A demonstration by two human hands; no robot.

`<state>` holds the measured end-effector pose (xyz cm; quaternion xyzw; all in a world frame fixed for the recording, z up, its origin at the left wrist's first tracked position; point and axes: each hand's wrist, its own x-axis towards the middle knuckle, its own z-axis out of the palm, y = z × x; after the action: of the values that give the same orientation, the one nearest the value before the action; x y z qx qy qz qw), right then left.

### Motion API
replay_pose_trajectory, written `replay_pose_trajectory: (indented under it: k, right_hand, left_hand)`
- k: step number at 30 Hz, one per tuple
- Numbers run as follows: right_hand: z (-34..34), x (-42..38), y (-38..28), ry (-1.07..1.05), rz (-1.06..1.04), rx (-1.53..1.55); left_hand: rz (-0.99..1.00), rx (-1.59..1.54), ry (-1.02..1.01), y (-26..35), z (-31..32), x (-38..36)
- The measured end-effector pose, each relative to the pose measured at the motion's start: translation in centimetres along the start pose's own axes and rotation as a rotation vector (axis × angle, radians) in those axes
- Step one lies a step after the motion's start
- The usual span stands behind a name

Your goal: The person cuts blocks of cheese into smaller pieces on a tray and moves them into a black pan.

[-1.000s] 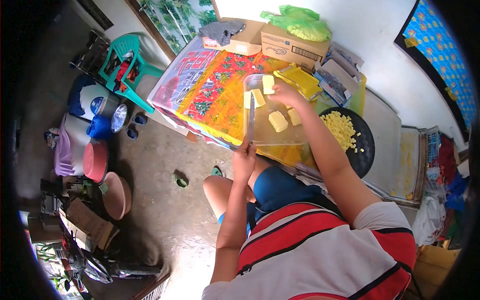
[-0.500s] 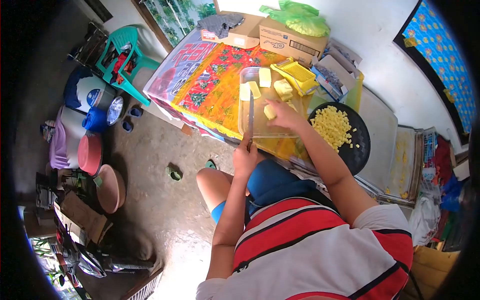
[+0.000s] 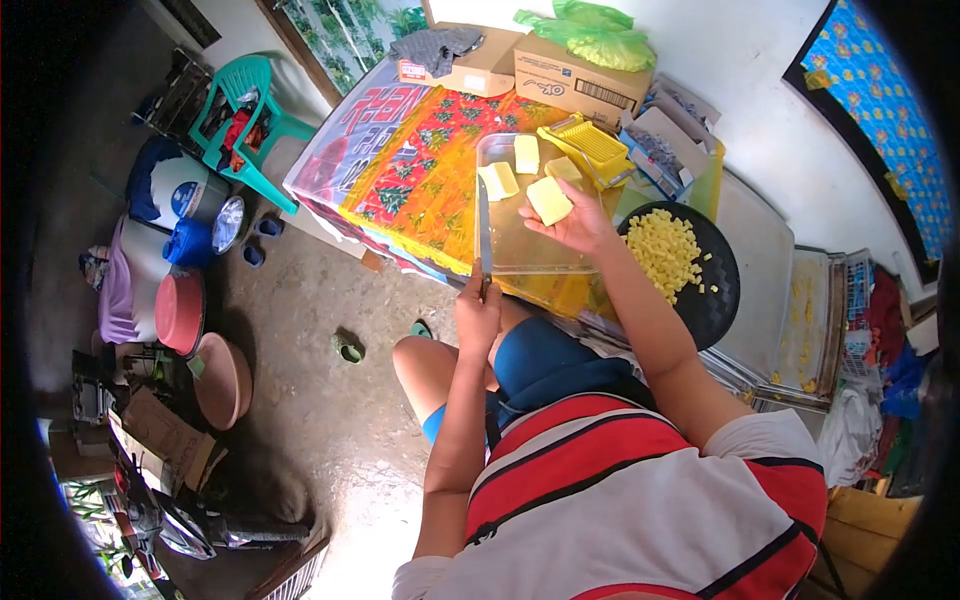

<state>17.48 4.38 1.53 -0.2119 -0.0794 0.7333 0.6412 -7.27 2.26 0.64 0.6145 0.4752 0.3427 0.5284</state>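
Observation:
My left hand (image 3: pixel 478 312) is closed round the handle of a knife (image 3: pixel 485 235), whose blade points away over the left edge of a clear tray (image 3: pixel 530 266). On my right hand (image 3: pixel 580 222), held above the tray, rests a pale yellow block (image 3: pixel 549 200), gripped by the fingers and thumb. Other yellow pieces (image 3: pixel 526 154) lie in the tray, towards its far side and left. Just right of the tray stands a yellow slotted tool (image 3: pixel 590 150). A black round pan (image 3: pixel 715 290) with many small yellow cubes (image 3: pixel 662 255) is beside my right forearm.
Cardboard boxes (image 3: pixel 570 82) and a green plastic bag (image 3: pixel 590 35) sit at the table's back. A patterned cloth (image 3: pixel 430 190) covers the table. Metal trays (image 3: pixel 750 260) lean at the right. A green chair (image 3: pixel 245 85), basins (image 3: pixel 222 380) and slippers (image 3: pixel 348 348) are at the left.
My right hand has lifted the yellow block from the tray and turned palm up. My left hand has moved slightly left with the knife.

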Motion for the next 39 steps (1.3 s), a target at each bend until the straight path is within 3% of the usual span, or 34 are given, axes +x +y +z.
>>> replay_pose_trajectory:
  k: [10, 16, 19, 28, 31, 39]
  right_hand:
    - [-0.5, 1.8, 0.6, 0.357, -0.084, -0.304]
    - [-2.3, 2.3, 0.5, 0.155, 0.019, -0.053]
    - [-2.0, 2.0, 0.5, 0.036, 0.051, -0.073]
    - [0.3, 1.0, 1.0, 0.143, 0.083, -0.307]
    - [-0.3, 1.2, 1.5, 0.124, 0.039, -0.486]
    - [-1.0, 1.6, 2.0, 0.068, -0.118, -0.574]
  left_hand:
    - [-0.025, -0.067, -0.021, -0.3, -0.4, -0.2]
    - [-0.02, -0.081, -0.012, -1.1, -0.4, -0.2]
    - [-0.053, -0.102, -0.023, -0.7, -0.4, -0.3]
    - [-0.057, -0.098, -0.023, -0.5, -0.6, -0.5]
    - [-0.055, -0.108, -0.02, -0.8, -0.6, -0.5]
    - [-0.076, -0.107, -0.038, -1.0, -0.6, -0.5]
